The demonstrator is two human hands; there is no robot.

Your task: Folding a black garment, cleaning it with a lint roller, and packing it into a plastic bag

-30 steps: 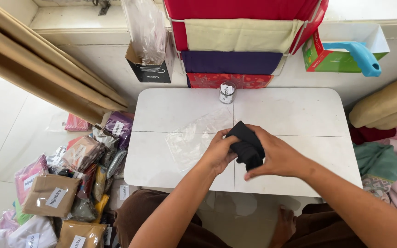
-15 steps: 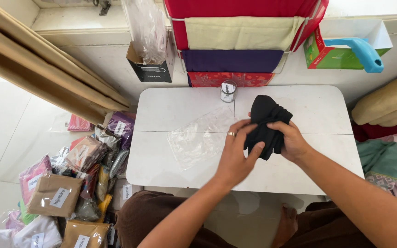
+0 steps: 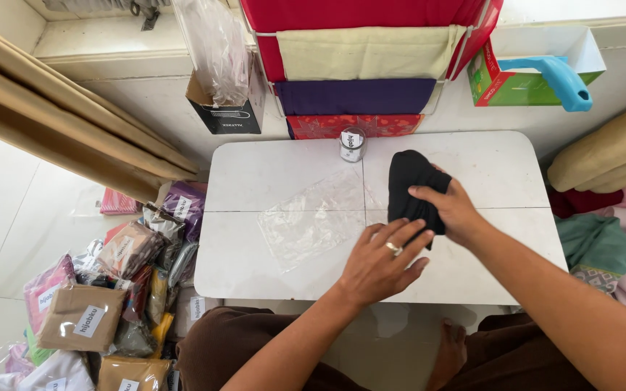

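We hold the black cloth in our right hand, fingers wrapped round it, over the desk's right half, nr the middle. Our left hand is spread, fingers loose, touching the cloth's lower end, not gripping anything. A clear plastic bag lies flat mid-desk, just left of the cloth. A small tin stands at the back edge. Wrapped parcels are piled on the floor off the left edge.
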